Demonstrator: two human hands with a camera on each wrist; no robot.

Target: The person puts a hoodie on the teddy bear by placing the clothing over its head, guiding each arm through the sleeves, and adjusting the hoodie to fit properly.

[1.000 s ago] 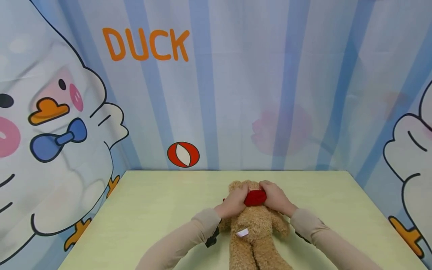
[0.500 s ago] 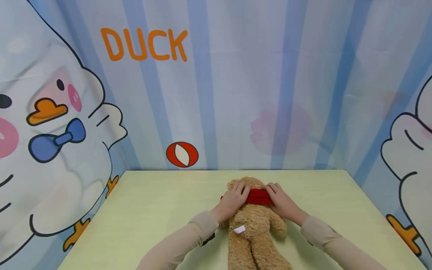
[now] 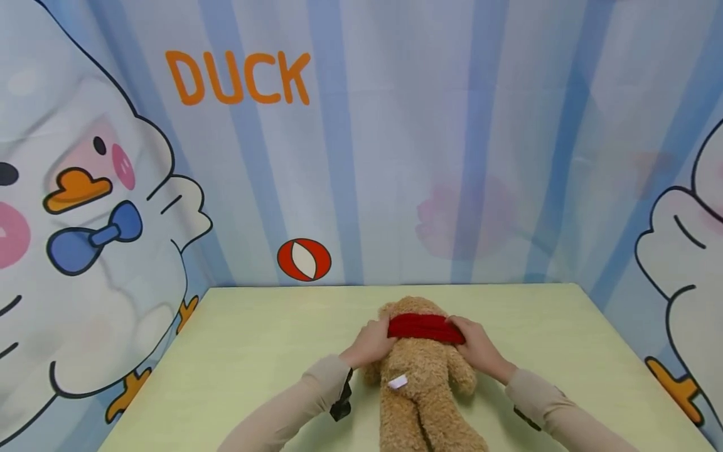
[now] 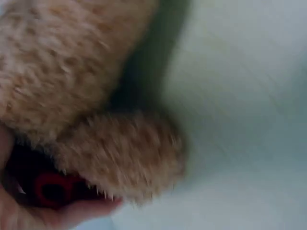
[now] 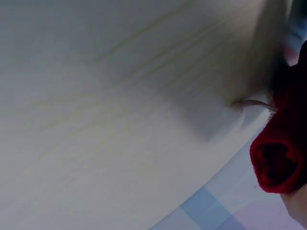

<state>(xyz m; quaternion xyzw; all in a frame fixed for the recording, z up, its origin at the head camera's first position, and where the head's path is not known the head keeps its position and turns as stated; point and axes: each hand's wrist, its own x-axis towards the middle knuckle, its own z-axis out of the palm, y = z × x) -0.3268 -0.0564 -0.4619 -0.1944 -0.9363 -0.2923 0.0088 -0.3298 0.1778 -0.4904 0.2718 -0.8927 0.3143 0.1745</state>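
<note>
A light brown teddy bear (image 3: 423, 376) lies on the table with its head away from me and a white tag on its lower body. Bunched across its neck is a red garment (image 3: 423, 328). My left hand (image 3: 368, 344) grips the garment's left side, and my right hand (image 3: 480, 348) pinches its right side. In the left wrist view, fingers (image 4: 86, 211) lie beside a red tubular opening (image 4: 53, 189), under the bear's furry arm (image 4: 124, 155). The right wrist view shows a sleeve-like red end (image 5: 276, 165) above part of the hand. Some fingertips are hidden.
The pale yellow table (image 3: 271, 351) extends around the bear. Behind it hangs a blue striped curtain (image 3: 384, 157) printed with ducks, lettering and a ball. A black strap piece (image 3: 341, 402) hangs at the left wrist.
My hands have moved apart sideways, and more of the red garment shows stretched across the bear's neck. Fingers that lay flatter half a second ago now grip its sides.
</note>
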